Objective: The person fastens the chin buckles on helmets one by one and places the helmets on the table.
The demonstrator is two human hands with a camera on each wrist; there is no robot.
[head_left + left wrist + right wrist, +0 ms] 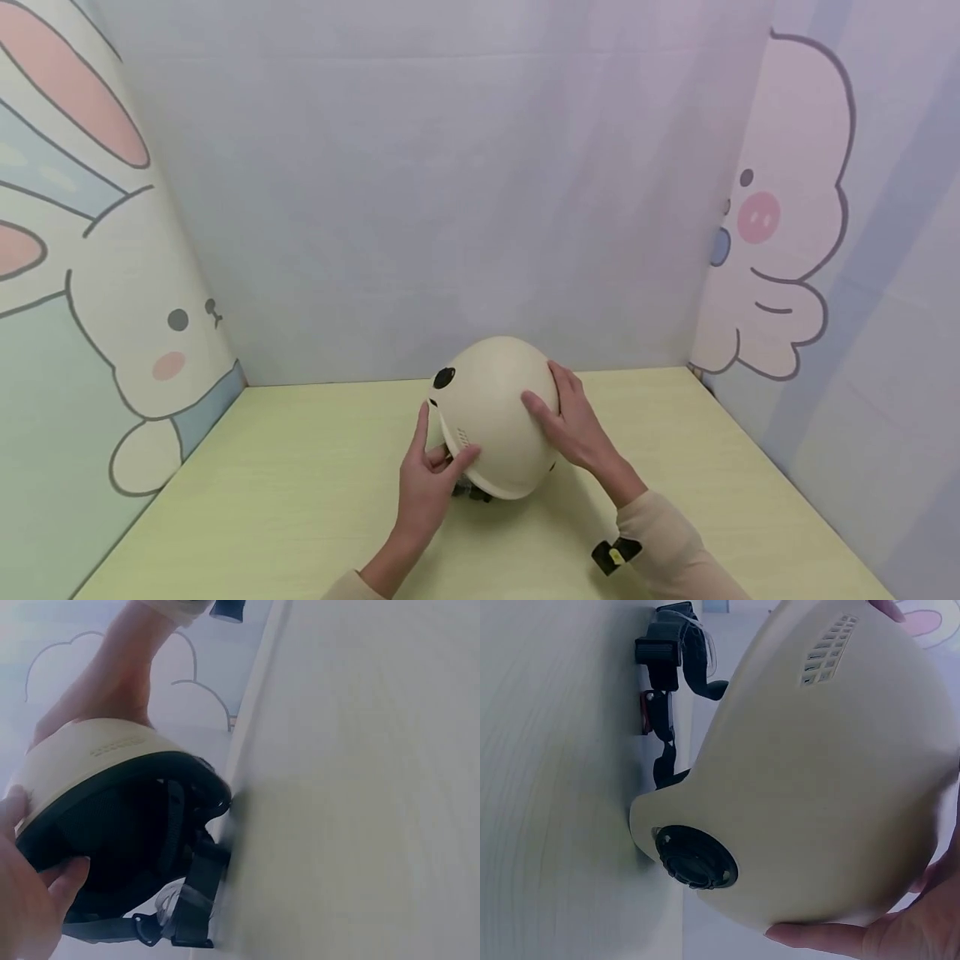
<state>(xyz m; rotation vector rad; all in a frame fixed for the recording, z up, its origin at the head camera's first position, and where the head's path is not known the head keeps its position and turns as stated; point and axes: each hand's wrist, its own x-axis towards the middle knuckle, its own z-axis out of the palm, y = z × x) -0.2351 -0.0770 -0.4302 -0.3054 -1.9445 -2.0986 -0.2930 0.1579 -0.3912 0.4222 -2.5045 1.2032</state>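
Observation:
A cream helmet [498,392] stands tilted on the table, its open side toward the left hand. That hand [426,492] grips the rim, thumb on the outer shell and other fingers reaching inside, as the left wrist view also shows. On the opposite side the right hand [576,423] holds the rounded shell, thumb spread apart from the fingers. Black padding [120,825] lines the helmet. Its black chin strap [196,900] with a buckle hangs down to the tabletop. In the right wrist view a round black fitting [696,857] sits near the lower edge, and slotted vents [829,651] lie higher up.
The pale yellow-green table [300,483] runs back to a plain light curtain [450,192]. Side panels carry a cartoon rabbit [142,333] on the left and a pink-nosed figure [802,167] on the right. A black wrist device [617,556] sits by the right sleeve.

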